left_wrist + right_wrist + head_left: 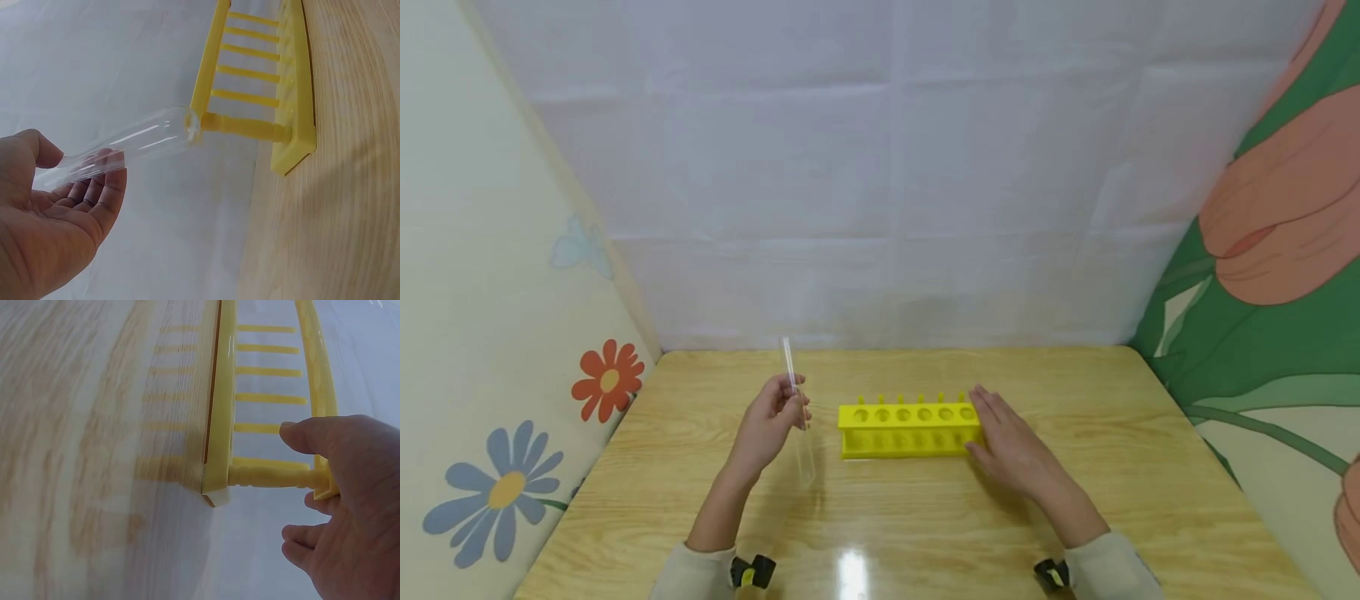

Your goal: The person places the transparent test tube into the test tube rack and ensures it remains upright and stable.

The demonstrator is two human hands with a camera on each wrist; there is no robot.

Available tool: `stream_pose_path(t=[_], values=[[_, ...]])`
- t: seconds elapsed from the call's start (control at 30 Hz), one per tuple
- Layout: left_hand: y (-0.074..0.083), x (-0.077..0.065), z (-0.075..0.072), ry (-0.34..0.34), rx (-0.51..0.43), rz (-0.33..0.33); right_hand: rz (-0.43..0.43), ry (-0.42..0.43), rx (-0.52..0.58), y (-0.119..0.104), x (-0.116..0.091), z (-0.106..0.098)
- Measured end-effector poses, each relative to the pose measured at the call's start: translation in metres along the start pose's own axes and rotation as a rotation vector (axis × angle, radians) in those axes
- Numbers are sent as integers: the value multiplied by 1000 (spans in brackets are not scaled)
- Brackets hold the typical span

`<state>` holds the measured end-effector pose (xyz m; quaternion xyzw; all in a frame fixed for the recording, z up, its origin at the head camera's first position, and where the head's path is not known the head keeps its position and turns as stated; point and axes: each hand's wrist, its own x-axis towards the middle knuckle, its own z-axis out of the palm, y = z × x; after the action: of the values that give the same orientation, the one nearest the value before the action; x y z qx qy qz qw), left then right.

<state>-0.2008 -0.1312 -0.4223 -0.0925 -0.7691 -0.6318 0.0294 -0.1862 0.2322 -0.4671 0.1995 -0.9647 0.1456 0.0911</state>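
My left hand (771, 421) pinches a clear glass test tube (805, 467) between thumb and fingers. The tube is held nearly upright, leaning a little, its rounded end down, to the left of a yellow test tube rack (913, 422). In the left wrist view the tube (147, 137) looks see-through, with no visible contents. My right hand (1013, 450) holds the rack's right end. The right wrist view shows the thumb on one side of the rack's top plate and fingers on the other, close to the end post (275, 477). No tubes stand in the rack's holes.
The rack stands on a light wood-grain table (910, 525). A pale creased sheet (880, 208) hangs behind the table's far edge. Flower-patterned panels rise at the left (505, 333) and right (1247, 350). Light reflects off the tabletop near the front.
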Motion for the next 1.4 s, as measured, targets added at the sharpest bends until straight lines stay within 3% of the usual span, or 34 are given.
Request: stream_pose_path(t=[0.7,1.4], values=[[11,14,5,2,-13,71,-32,30,-14,5,4,0],[8,24,17,-33,-74,76,-15,5,-4,6,1,5]])
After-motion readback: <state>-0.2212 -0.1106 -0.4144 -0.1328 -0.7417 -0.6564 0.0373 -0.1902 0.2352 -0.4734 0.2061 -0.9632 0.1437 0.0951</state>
